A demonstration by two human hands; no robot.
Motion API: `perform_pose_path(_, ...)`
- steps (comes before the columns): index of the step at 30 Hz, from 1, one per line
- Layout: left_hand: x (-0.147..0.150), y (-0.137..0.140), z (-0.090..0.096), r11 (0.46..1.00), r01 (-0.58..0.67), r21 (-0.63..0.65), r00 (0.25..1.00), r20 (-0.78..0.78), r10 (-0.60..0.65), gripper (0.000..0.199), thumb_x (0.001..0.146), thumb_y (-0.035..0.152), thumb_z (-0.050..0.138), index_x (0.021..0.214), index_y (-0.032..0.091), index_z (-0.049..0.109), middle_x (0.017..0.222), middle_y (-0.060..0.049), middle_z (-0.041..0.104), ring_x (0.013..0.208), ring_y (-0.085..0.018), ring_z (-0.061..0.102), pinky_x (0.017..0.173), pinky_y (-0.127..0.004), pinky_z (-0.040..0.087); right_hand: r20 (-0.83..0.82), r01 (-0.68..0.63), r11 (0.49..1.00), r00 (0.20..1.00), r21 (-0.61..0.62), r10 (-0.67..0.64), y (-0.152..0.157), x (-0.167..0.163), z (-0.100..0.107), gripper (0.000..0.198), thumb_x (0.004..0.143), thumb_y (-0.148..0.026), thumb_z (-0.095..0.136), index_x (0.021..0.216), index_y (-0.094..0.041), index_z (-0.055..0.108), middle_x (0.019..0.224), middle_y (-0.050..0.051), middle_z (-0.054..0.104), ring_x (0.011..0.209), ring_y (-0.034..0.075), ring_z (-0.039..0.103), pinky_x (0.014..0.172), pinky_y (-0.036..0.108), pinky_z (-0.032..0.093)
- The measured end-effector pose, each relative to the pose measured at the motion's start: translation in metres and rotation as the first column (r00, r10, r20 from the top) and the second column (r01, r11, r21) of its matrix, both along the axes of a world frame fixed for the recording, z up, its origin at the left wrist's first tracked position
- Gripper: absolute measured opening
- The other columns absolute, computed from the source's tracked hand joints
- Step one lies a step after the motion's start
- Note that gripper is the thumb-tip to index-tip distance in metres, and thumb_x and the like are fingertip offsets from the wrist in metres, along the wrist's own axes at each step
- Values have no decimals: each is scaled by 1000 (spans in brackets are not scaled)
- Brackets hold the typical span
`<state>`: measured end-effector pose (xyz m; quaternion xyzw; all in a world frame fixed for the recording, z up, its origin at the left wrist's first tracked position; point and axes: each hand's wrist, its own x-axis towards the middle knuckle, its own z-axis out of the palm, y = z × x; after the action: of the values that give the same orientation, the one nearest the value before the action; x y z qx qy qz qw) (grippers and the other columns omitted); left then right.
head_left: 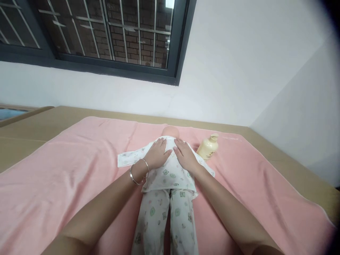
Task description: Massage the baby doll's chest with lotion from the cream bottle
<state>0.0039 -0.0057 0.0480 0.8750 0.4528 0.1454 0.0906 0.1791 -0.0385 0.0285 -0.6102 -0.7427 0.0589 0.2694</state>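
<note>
A baby doll lies stretched out on a pink blanket, its head toward the wall. It wears a white long-sleeved top with small green and pink prints and matching trousers. My left hand, with two silver bangles at the wrist, lies flat on the left of the upper part of the top. On the right of it, my right hand rests flat, fingers stretched out. The thumbs point toward each other with a gap between them. The doll's face cannot be seen.
A cream pump bottle stands tilted on the blanket, just right of the doll's sleeve. Tan board borders the blanket against a white wall. Above is a dark-framed window with metal bars.
</note>
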Motion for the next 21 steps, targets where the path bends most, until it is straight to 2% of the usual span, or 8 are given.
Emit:
perform_pose_path(3,-9,-17,10,997,74,-19,988,-138,-76,61,94,37,38,144,3,36,154,-24,32,144,-33,28,114,-48,29,119,44,998,992,-50,-38,-20,-16,12,57,100,-34,26,146,-2,37,153,21,35,145,28,27,118,47,22)
perform_pose_path(6,-16,-36,18,967,248,57,952,-200,-233,54,90,30,45,138,6,45,146,-23,45,138,-34,39,112,-49,31,245,-22,996,969,-81,41,-47,-35,24,57,93,-24,40,145,-1,38,153,21,34,144,30,28,118,46,23)
perform_pose_path(9,-17,-43,24,919,379,106,911,-221,-350,39,86,20,47,122,10,59,127,-19,62,127,-31,51,110,-45,34,268,-49,993,960,-108,76,-59,-45,30,61,87,-20,46,144,-1,40,152,20,36,144,29,30,119,44,23)
perform_pose_path(11,-14,-37,27,942,325,83,935,-179,-307,32,87,18,44,111,13,63,115,-16,67,115,-28,59,104,-41,41,210,-46,995,976,-87,64,-54,-42,29,55,93,-24,39,144,-3,42,151,18,38,144,27,31,119,43,23)
perform_pose_path(13,-11,-25,26,980,194,51,977,-97,-189,32,91,21,38,110,14,62,116,-15,66,112,-26,60,99,-40,45,126,-37,997,991,-67,45,-42,-33,26,52,98,-30,33,143,-6,44,151,16,39,143,26,31,119,44,24)
perform_pose_path(16,-7,-7,20,999,46,12,999,-10,-46,42,95,34,32,124,13,55,137,-16,55,127,-27,51,105,-42,41,17,-16,999,1000,-47,17,-19,-14,18,52,101,-36,29,141,-10,47,151,14,40,143,24,33,119,46,24)
perform_pose_path(19,-5,-2,14,998,0,-57,1000,-31,-2,52,96,41,31,137,12,44,150,-16,42,140,-27,37,111,-46,33,-24,-3,1000,1000,-28,2,-4,-1,12,52,102,-36,26,141,-10,47,149,14,44,141,22,36,118,43,24)
perform_pose_path(21,-2,-7,12,996,-47,-74,996,-77,41,58,97,43,30,143,9,36,154,-18,35,144,-29,30,113,-49,28,4,22,999,1000,-23,-21,-2,0,10,53,102,-35,25,142,-8,45,149,15,44,141,23,36,118,43,24)
